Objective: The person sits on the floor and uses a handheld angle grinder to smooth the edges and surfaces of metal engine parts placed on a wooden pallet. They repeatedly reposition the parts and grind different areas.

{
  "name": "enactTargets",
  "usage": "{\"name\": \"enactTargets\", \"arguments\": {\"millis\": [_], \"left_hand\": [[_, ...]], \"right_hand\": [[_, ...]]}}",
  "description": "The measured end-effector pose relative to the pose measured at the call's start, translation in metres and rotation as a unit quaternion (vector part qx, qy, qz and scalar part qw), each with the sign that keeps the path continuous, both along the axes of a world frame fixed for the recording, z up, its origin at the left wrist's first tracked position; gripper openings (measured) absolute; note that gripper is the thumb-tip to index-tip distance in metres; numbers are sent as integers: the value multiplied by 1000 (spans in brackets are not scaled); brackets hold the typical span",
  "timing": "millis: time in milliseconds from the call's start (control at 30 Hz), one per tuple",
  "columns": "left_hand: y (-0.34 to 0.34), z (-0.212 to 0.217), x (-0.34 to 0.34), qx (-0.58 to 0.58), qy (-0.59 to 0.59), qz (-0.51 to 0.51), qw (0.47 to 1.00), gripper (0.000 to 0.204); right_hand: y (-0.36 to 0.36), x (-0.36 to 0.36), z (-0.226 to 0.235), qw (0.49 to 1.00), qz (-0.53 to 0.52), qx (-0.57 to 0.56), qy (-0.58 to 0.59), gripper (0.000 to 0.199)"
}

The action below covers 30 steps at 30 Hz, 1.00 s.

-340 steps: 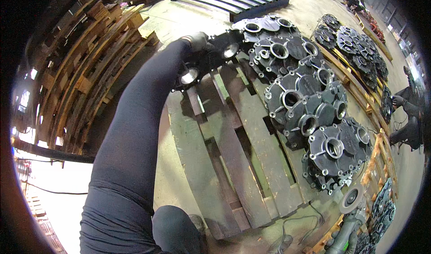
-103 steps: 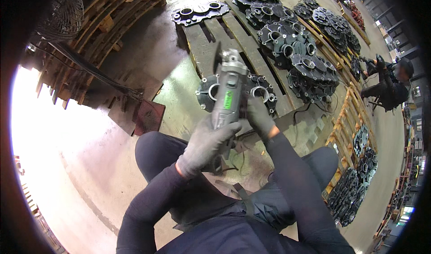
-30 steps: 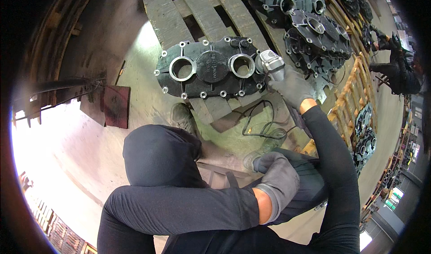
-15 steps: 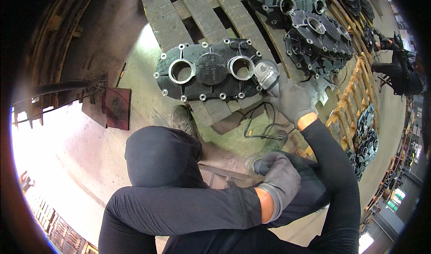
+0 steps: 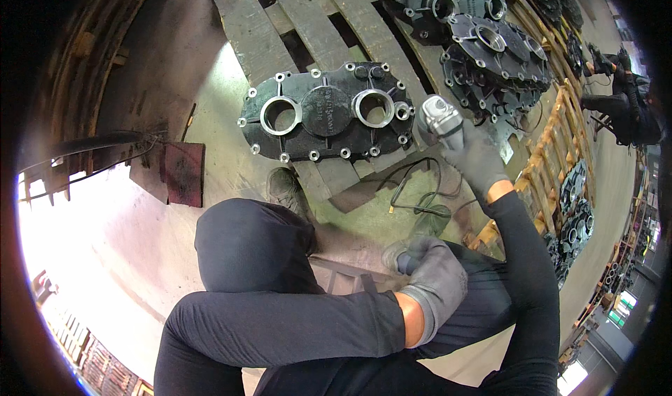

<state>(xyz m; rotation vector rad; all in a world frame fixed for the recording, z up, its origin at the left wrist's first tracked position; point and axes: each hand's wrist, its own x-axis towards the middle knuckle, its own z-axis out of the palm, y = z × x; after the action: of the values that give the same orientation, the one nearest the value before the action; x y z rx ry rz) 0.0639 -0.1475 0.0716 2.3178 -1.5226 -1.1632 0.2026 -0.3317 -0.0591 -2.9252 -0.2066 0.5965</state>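
The wooden pallet [image 5: 308, 18] is the biggest thing here, its planks running from the top of the view down toward the person's knees, laid flat on the concrete floor [image 5: 210, 88]. On its near edge lies a dark cast metal housing [image 5: 325, 112], flat on its face, with 2 large round bores side by side and a ring of bolt holes around the rim. Farther along the pallet, toward its far right corner, more dark castings [image 5: 483, 46] are packed close together. Another person [image 5: 630, 109] crouches well apart at the right, beside a row of pallets stood on edge.

The right hand [image 5: 479, 161], in a grey glove, has its grip clenched around the body of an angle grinder [image 5: 441, 119]. The tool's head sits just beside the right end of the housing, at the near right corner of the pallet; I cannot tell whether it touches the metal. A black cable [image 5: 413, 189] loops on the floor just below it.

The left hand [image 5: 437, 284], also gloved, crosses over to rest on the person's right thigh, fingers curled and holding nothing I can make out. A dark shoe [image 5: 287, 189] stands on the floor just below the housing, and a rusty plate [image 5: 183, 173] lies to the left.
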Motion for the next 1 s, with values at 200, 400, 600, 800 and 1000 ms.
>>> {"name": "enactTargets", "arguments": {"millis": [200,400,600,800,1000], "left_hand": [[5,-13,-9,-72,-95,56,991,18],[7,-3,-2,-39,-52,95,993,18],[10,-12,-3,-59,-82,81,992,19],[9,-19,2,-56,-54,59,995,20],[2,-16,-3,-46,-78,83,992,18]], "right_hand": [[30,43,26,986,-85,62,130,69],[39,61,12,987,-51,69,134,71],[37,83,6,986,-25,88,140,67],[16,80,2,968,-63,142,197,66],[-21,40,7,942,-45,218,250,49]]}}
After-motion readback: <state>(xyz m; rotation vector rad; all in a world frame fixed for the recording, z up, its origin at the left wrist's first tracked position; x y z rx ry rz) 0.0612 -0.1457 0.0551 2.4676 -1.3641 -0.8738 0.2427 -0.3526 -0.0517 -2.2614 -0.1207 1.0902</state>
